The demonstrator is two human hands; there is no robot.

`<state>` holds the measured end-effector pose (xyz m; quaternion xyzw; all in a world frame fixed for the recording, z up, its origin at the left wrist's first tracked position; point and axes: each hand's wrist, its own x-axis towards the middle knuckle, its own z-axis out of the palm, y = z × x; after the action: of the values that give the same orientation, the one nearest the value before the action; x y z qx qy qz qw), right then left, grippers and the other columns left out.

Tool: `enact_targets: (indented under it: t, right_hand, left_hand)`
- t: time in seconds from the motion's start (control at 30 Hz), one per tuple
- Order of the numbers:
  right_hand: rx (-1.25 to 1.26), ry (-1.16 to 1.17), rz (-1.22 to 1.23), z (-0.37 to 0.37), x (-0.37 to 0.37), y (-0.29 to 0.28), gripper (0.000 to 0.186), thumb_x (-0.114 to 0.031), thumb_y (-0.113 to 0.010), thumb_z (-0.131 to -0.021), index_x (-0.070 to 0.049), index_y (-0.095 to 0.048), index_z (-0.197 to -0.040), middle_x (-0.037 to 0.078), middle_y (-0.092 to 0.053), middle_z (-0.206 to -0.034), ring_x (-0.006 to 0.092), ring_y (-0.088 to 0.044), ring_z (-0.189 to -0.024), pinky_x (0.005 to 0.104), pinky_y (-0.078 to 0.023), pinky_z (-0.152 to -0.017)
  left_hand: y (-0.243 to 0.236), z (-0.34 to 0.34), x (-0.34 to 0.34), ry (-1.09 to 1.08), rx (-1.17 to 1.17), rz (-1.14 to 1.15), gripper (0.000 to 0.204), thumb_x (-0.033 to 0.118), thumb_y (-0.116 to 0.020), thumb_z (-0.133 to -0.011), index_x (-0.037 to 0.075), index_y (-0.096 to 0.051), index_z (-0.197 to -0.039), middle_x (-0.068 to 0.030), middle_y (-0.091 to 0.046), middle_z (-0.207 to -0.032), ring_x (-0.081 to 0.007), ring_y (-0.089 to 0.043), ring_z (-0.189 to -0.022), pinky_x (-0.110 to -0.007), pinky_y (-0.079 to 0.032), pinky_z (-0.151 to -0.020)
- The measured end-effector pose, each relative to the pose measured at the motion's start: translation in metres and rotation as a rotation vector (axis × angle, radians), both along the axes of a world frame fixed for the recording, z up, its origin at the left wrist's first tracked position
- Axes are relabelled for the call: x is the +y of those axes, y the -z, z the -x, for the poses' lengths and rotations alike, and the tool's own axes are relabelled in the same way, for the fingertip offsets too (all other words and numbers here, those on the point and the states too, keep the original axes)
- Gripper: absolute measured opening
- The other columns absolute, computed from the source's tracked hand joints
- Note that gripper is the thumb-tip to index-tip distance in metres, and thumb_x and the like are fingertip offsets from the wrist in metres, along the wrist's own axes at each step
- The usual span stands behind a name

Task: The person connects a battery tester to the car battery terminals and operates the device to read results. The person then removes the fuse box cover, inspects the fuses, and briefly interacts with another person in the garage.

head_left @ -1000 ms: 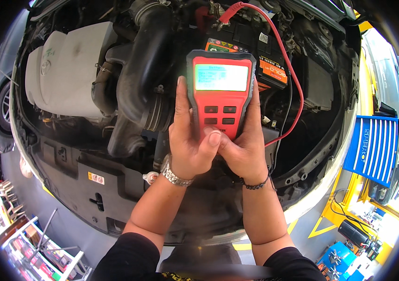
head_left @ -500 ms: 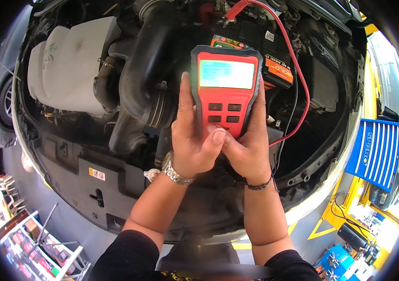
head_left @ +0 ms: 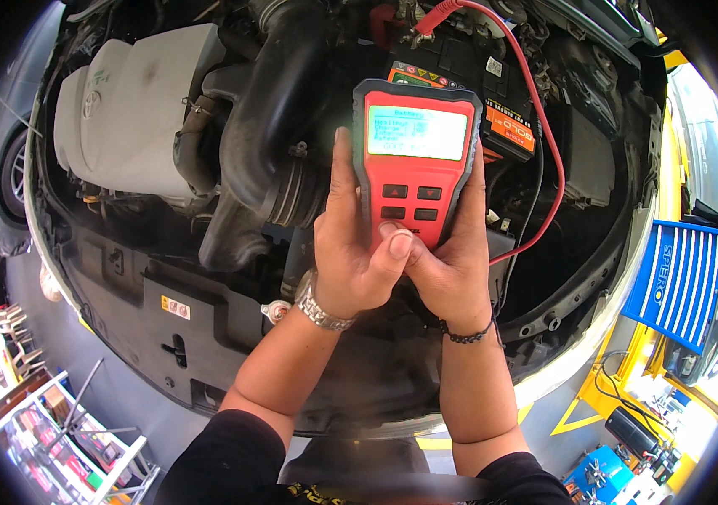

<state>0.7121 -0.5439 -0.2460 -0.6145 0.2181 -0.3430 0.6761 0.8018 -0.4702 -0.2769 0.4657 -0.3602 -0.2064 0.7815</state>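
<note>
A red and black handheld battery tester (head_left: 410, 177) with a lit screen and several dark buttons is held upright between both hands over an open engine bay. My left hand (head_left: 359, 248) wraps its left side, thumb across the lower front. From the other side, my right hand (head_left: 452, 261) grips it, its thumb near the lower left button and partly behind the left thumb. Behind the tester sits a black car battery (head_left: 510, 130) with orange labels, partly hidden. A red clamp (head_left: 436, 15) is at the battery's far end, its red cable (head_left: 554, 168) looping down on the right.
A grey engine cover (head_left: 132, 118) and a black air intake duct (head_left: 271, 109) lie left of my hands. The black front panel (head_left: 224, 337) spans the near side. Beyond the car stand a blue tool cabinet (head_left: 675, 282) at right and a white-framed cart (head_left: 64, 438) at lower left.
The tester and the engine bay appear slightly farther right in the picture. More lines of dark text are readable on the screen. Both hands keep their hold.
</note>
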Motion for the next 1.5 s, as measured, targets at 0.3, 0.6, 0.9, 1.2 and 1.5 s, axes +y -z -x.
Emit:
enact_targets:
  t: [0.3, 0.6, 0.9, 1.2, 1.5]
  right_hand:
    - [0.01, -0.003, -0.04, 0.0006, -0.0001, -0.0007, 0.11, -0.01, -0.079, -0.081, 0.002, -0.002, -0.158, 0.02, -0.056, -0.135, 0.0236, -0.063, -0.115, 0.0363, -0.052, -0.098]
    - [0.025, 0.003, -0.002, -0.0002, 0.0, -0.0003, 0.109, -0.008, -0.078, -0.082, 0.001, -0.001, -0.159, 0.019, -0.056, -0.135, 0.0235, -0.064, -0.114, 0.0361, -0.052, -0.097]
    - [0.03, -0.007, 0.009, 0.001, -0.0003, 0.0006, 0.108, -0.007, -0.077, -0.082, 0.0, -0.001, -0.159, 0.019, -0.056, -0.135, 0.0236, -0.064, -0.114, 0.0359, -0.052, -0.097]
    - [0.027, 0.024, 0.03, 0.0005, 0.0007, 0.0036, 0.109, -0.008, -0.075, -0.081, -0.001, -0.001, -0.16, 0.02, -0.06, -0.131, 0.0258, -0.066, -0.111, 0.0356, -0.053, -0.095]
    - [0.086, -0.033, 0.082, 0.0045, -0.0033, 0.0046, 0.11, -0.013, -0.074, -0.081, -0.004, 0.001, -0.16, 0.026, -0.061, -0.13, 0.0386, -0.066, -0.113, 0.0388, -0.051, -0.096]
  left_hand:
    - [0.0015, -0.0006, 0.0016, 0.006, -0.019, -0.021, 0.099, 0.03, -0.066, -0.092, -0.014, -0.003, -0.154, -0.0238, -0.055, -0.139, -0.0243, -0.059, -0.122, -0.035, -0.043, -0.106]
    - [0.0014, -0.0003, 0.0043, 0.002, -0.023, -0.063, 0.098, 0.03, -0.065, -0.092, -0.015, -0.004, -0.154, -0.023, -0.057, -0.137, -0.0229, -0.059, -0.121, -0.034, -0.044, -0.104]
    - [0.0026, -0.001, 0.0044, -0.001, -0.029, -0.074, 0.098, 0.03, -0.066, -0.092, -0.015, -0.005, -0.154, -0.0231, -0.058, -0.135, -0.0228, -0.06, -0.119, -0.034, -0.045, -0.103]
    - [0.0045, -0.0008, 0.0054, -0.01, -0.022, -0.087, 0.098, 0.029, -0.066, -0.091, -0.013, -0.005, -0.155, -0.0219, -0.056, -0.138, -0.0223, -0.059, -0.121, -0.035, -0.045, -0.104]
    - [0.0039, 0.0018, 0.0059, -0.046, -0.004, -0.109, 0.094, 0.036, -0.064, -0.092, -0.011, -0.013, -0.156, -0.02, -0.05, -0.143, -0.0225, -0.054, -0.126, -0.035, -0.044, -0.105]
